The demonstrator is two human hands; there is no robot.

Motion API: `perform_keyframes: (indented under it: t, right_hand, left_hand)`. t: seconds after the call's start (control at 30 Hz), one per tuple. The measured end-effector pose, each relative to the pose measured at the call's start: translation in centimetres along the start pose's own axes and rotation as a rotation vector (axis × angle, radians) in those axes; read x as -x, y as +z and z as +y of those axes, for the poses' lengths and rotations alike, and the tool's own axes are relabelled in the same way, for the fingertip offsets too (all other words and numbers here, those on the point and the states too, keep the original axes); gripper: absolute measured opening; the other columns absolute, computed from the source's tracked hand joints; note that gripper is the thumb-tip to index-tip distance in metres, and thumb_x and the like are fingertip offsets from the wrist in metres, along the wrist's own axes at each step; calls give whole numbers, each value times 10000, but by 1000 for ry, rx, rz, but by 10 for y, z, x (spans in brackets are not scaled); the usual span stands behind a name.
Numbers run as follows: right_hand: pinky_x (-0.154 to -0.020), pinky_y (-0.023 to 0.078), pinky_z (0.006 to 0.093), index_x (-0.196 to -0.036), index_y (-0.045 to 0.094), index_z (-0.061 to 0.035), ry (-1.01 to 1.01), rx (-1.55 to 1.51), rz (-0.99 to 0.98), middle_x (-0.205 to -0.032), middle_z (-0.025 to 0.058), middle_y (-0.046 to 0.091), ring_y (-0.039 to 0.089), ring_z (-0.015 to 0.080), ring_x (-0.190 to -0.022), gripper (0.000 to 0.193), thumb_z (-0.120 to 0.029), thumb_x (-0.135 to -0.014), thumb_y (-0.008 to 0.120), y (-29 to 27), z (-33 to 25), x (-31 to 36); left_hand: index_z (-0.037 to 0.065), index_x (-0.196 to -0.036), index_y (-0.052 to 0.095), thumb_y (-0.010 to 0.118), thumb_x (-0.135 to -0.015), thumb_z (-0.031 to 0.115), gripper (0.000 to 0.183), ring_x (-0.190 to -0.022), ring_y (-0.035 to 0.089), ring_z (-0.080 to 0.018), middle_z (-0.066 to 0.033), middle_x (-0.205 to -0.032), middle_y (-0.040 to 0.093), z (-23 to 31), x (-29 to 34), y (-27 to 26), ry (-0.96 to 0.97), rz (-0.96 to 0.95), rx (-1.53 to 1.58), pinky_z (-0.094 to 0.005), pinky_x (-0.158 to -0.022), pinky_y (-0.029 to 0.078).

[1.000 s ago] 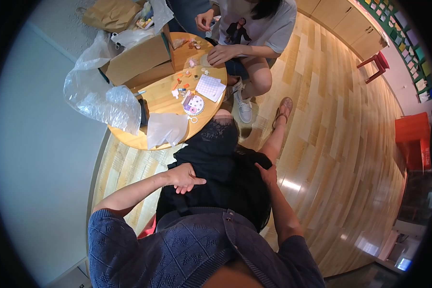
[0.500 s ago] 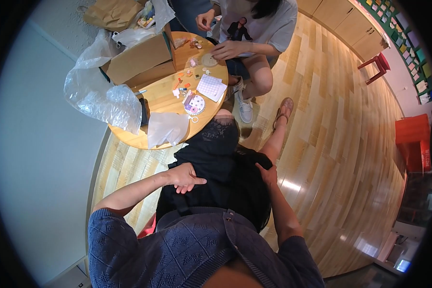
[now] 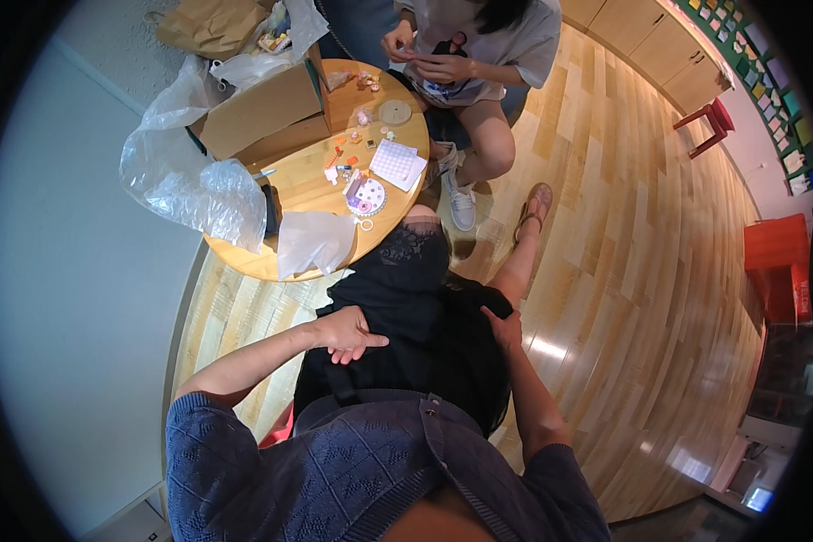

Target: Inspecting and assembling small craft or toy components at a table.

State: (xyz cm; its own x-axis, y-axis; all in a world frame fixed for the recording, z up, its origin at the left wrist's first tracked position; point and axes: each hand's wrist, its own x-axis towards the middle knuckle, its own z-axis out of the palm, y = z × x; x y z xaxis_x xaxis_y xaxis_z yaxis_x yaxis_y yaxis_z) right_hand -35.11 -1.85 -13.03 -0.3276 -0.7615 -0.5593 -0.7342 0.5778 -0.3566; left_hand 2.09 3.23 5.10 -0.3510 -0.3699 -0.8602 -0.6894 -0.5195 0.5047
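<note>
My left hand (image 3: pixel 350 336) lies on the black skirt (image 3: pixel 397 316) over my lap, thumb stretched out and fingers loosely bent, holding nothing. Against the skirt's right side rests my right hand (image 3: pixel 504 327), thumb out; its other fingers are partly hidden. Beyond my knees stands a round wooden table (image 3: pixel 244 260). On it are a white round piece with purple dots (image 3: pixel 367 195), a gridded white sheet (image 3: pixel 397 165), a round beige disc (image 3: pixel 394 112) and several small colourful pieces. A translucent white bag (image 3: pixel 312 242) lies at the near edge.
A cardboard box (image 3: pixel 266 113) and crumpled clear plastic wrap (image 3: pixel 185 181) cover the table's left side. Across it sits another person (image 3: pixel 479 72), both hands together at something too small to name. A red stool (image 3: pixel 709 125) and an orange-red box (image 3: pixel 775 262) stand far right.
The other person's hand has left the beige disc and come together with their other hand above their lap. My own hands have not moved.
</note>
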Motion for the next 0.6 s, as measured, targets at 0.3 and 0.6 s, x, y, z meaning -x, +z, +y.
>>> perform_keyframes:
  t: [0.3,0.6]
  right_hand:
    - [-994,481,452,-1309,435,120,-4,-6,-6,-1254,329,587,588,421,-1190,1101,-696,-651,774,0,0,0]
    - [-995,479,457,-1308,438,120,-23,-33,-10,-1255,326,587,586,419,-1194,1099,-686,-647,783,-1,-1,0]
  left_hand:
    - [19,-550,615,621,-934,487,606,-390,575,-161,-98,-518,610,-1,-1,0,2,2,9,-266,-388,449]
    - [18,-554,617,621,-931,494,606,-393,580,-162,-98,-517,608,-1,-1,-1,7,4,2,-265,-386,452]
